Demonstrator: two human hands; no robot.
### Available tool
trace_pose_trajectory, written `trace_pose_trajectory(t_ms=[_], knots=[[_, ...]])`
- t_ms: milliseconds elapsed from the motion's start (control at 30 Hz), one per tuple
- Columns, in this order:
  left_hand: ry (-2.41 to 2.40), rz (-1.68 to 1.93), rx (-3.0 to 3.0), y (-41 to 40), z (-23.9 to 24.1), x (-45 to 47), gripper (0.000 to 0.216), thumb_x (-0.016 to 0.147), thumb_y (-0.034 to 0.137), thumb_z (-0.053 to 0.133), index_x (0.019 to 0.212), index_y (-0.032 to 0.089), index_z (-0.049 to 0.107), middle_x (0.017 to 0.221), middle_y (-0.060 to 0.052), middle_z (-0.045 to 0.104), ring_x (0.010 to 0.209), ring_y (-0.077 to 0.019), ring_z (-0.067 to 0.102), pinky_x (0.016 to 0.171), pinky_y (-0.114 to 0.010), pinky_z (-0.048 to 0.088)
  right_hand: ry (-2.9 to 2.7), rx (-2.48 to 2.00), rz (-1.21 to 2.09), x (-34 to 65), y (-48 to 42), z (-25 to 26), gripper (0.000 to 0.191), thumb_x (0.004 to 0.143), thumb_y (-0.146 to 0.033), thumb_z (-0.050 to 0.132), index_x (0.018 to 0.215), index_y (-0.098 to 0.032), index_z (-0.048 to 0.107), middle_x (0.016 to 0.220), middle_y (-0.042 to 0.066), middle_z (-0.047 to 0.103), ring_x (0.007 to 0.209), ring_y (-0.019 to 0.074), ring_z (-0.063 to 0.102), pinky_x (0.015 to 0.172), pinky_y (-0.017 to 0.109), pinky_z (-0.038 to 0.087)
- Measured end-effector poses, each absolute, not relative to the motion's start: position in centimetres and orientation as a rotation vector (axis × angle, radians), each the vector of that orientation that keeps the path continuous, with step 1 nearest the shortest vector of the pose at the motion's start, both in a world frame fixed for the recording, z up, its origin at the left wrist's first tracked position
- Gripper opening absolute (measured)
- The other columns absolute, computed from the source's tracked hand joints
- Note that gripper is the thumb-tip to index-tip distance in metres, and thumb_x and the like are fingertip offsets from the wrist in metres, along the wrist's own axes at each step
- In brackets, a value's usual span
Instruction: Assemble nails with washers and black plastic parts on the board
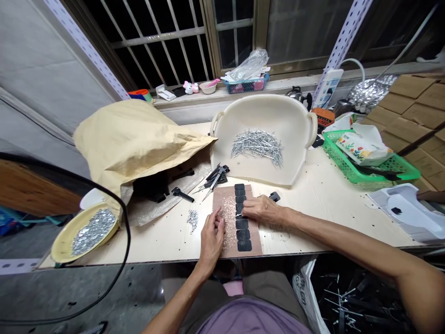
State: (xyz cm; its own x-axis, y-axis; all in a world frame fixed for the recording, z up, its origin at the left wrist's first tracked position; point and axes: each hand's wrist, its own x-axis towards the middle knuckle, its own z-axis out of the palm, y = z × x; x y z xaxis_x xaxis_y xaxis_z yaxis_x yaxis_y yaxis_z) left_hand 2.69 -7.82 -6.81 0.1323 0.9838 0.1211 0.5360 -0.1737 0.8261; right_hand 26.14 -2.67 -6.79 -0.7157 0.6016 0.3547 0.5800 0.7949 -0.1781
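A brown board (255, 241) lies at the table's front edge, with a column of black rectangular pieces (242, 224) along it. My right hand (262, 208) reaches over this column from the right, its fingers pinched together. A small silvery metal piece (238, 215) shows at its fingertips. On the board's left side, beside a worn, speckled patch (229, 218), rests my left hand (211, 234). Its fingers are curled in, and whatever they hold is hidden. Small metal parts (192, 220) lie in a pile left of the board. Black parts with metal rods (216, 177) lie above it.
A cream basin (227, 164) holds metal pins (257, 144). Left are an open paper sack (128, 144) with black parts and a yellow bowl (57, 243) of metal pieces. A green basket (333, 157) stands right. Below the table edge, a sack (304, 287) contains rod-fitted parts.
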Motion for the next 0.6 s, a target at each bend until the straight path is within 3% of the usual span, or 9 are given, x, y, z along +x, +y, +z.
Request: trace_pose_trajectory(t_ms=[300, 467, 533, 600], knots=[[1.436, 0.956, 1.83, -7.3, -6.5, 2.4, 0.038, 0.09, 0.034, 0.042, 0.124, 0.02, 0.051, 0.091, -0.005, 0.056, 0.064, -0.0125, 0.056, 0.065, -0.028, 0.047, -2.337, -1.183, 0.267, 27.9, -2.6, -4.7, 0.036, 0.096, -0.038, 0.036, 0.085, -0.017, 0.063, 0.081, 0.004, 0.06, 0.071, 0.0127, 0.054, 0.056, 0.024, 0.04], [1.707, 0.968, 2.1, -3.5, -4.7, 0.5, 0.029, 0.091, 0.033, 0.04, 0.104, 0.019, 0.063, 0.092, -0.007, 0.056, 0.081, -0.0187, 0.056, 0.071, -0.03, 0.045, -2.581, -1.322, 0.47, 36.4, -11.4, -2.8, 0.022, 0.09, -0.038, 0.048, 0.08, -0.028, 0.065, 0.072, 0.004, 0.062, 0.062, 0.0129, 0.058, 0.052, 0.027, 0.041], [1.87, 0.811, 2.213, -1.7, -4.7, 0.0, 0.027, 0.09, 0.032, 0.042, 0.103, 0.019, 0.062, 0.096, -0.009, 0.055, 0.085, -0.0216, 0.055, 0.067, -0.03, 0.043, -2.673, -1.36, 0.563, 40.8, -15.6, -3.2, 0.012, 0.086, -0.037, 0.055, 0.088, -0.032, 0.066, 0.078, 0.009, 0.066, 0.063, 0.0133, 0.063, 0.051, 0.028, 0.043], [1.959, 0.637, 2.288, -0.1, -5.1, 0.0, 0.025, 0.089, 0.032, 0.045, 0.102, 0.018, 0.062, 0.1, -0.01, 0.053, 0.091, -0.0241, 0.053, 0.065, -0.03, 0.042, -2.685, -1.356, 0.533, 43.6, -18.6, -3.5, 0.019, 0.08, -0.039, 0.063, 0.098, -0.036, 0.066, 0.085, 0.014, 0.068, 0.067, 0.0166, 0.066, 0.053, 0.03, 0.047]])
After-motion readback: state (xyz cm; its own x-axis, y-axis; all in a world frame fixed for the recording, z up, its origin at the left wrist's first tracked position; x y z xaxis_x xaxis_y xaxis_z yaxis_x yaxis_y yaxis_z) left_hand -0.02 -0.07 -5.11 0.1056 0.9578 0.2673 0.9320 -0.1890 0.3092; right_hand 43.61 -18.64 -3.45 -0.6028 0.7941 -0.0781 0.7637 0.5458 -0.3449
